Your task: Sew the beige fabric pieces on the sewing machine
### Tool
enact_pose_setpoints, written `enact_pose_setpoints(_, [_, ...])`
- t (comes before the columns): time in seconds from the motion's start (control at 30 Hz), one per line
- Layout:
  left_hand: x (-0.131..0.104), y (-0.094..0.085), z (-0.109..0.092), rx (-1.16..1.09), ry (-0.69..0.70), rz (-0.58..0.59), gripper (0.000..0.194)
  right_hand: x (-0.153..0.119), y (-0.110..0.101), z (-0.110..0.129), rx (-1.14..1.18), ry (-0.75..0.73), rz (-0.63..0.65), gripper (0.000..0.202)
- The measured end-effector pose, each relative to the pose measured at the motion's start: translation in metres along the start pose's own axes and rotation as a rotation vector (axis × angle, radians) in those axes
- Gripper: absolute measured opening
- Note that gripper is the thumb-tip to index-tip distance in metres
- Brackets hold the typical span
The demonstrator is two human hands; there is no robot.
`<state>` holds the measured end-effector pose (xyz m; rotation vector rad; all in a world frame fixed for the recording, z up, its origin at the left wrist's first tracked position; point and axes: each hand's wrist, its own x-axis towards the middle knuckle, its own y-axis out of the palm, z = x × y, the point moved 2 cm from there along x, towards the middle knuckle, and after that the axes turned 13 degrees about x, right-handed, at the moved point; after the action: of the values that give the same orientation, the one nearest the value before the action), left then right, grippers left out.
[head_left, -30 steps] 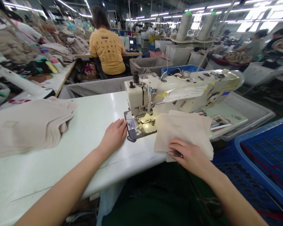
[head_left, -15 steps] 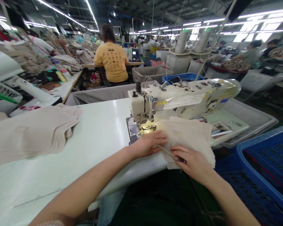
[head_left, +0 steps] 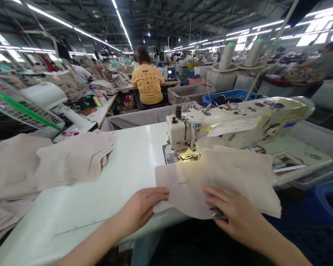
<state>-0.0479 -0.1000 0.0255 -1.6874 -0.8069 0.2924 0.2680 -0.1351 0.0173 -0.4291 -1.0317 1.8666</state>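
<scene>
Spreading a fabric piece point(head_left: 211, 177) before the sewing machine point(head_left: 227, 122).
Left hand point(head_left: 140, 208) gripped its edge; right hand point(head_left: 233, 214) pressed flat, open; feeding under the presser foot likely called for alignment.

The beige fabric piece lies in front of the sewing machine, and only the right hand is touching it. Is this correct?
Not quite. In the head view both hands touch the beige fabric piece: the left hand holds its near left corner, and the right hand presses its near edge, before the sewing machine.
</scene>
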Motion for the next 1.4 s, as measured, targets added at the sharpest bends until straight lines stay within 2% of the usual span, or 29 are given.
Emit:
enact_pose_setpoints(0.07, [-0.022, -0.003, 0.007, -0.009, -0.099, 0.01, 0.041, 0.01, 0.008, 0.002, 0.059, -0.026, 0.033, 0.05])
enact_pose_setpoints(0.13, [-0.034, -0.006, 0.012, -0.052, -0.191, 0.03, 0.039, 0.022, 0.01, 0.003, 0.133, -0.052, 0.046, 0.049])
enact_pose_setpoints(0.2, [-0.035, -0.011, 0.014, -0.119, -0.303, 0.041, 0.036, 0.035, 0.01, 0.004, 0.233, -0.054, 0.051, 0.041])
enact_pose_setpoints(0.3, [-0.023, -0.016, 0.017, -0.214, -0.502, -0.002, 0.032, 0.057, 0.012, -0.001, 0.469, 0.012, 0.023, 0.019])
enact_pose_setpoints(0.37, [-0.013, -0.016, 0.022, -0.239, -0.627, -0.069, 0.035, 0.073, 0.017, -0.007, 0.637, 0.12, -0.088, 0.007])
enact_pose_setpoints(0.43, [-0.004, -0.012, 0.028, -0.236, -0.742, -0.136, 0.037, 0.085, 0.024, -0.016, 0.725, 0.335, -0.322, 0.021])
enact_pose_setpoints(0.5, [0.001, -0.007, 0.034, -0.224, -0.833, -0.185, 0.037, 0.091, 0.031, -0.021, 0.752, 0.475, -0.517, 0.036])
enact_pose_setpoints(0.53, [0.002, -0.004, 0.036, -0.218, -0.861, -0.2, 0.036, 0.092, 0.034, -0.022, 0.761, 0.508, -0.587, 0.041])
enact_pose_setpoints(0.6, [0.003, 0.0, 0.038, -0.194, -0.886, -0.211, 0.036, 0.091, 0.038, -0.019, 0.771, 0.507, -0.645, 0.043])
enact_pose_setpoints(0.77, [0.003, 0.002, 0.032, -0.136, -0.891, -0.168, 0.037, 0.086, 0.045, -0.009, 0.603, 0.409, -0.495, 0.028])
enact_pose_setpoints(0.87, [0.002, 0.003, 0.028, -0.097, -0.938, -0.153, 0.038, 0.086, 0.049, -0.01, 0.5, 0.419, -0.422, 0.021])
enact_pose_setpoints(0.97, [0.0, 0.006, 0.027, -0.072, -1.02, -0.183, 0.036, 0.086, 0.052, -0.014, 0.438, 0.419, -0.384, 0.021])
enact_pose_setpoints(1.1, [-0.004, 0.013, 0.026, -0.161, -1.101, -0.258, 0.024, 0.082, 0.054, -0.019, 0.4, 0.415, -0.374, 0.024])
enact_pose_setpoints(1.33, [-0.008, 0.02, 0.016, -0.148, -1.132, -0.351, 0.053, 0.078, 0.056, -0.024, 0.365, 0.426, -0.375, 0.031])
enact_pose_setpoints(1.4, [-0.01, 0.021, 0.015, -0.125, -1.117, -0.362, 0.054, 0.077, 0.057, -0.026, 0.363, 0.433, -0.371, 0.033])
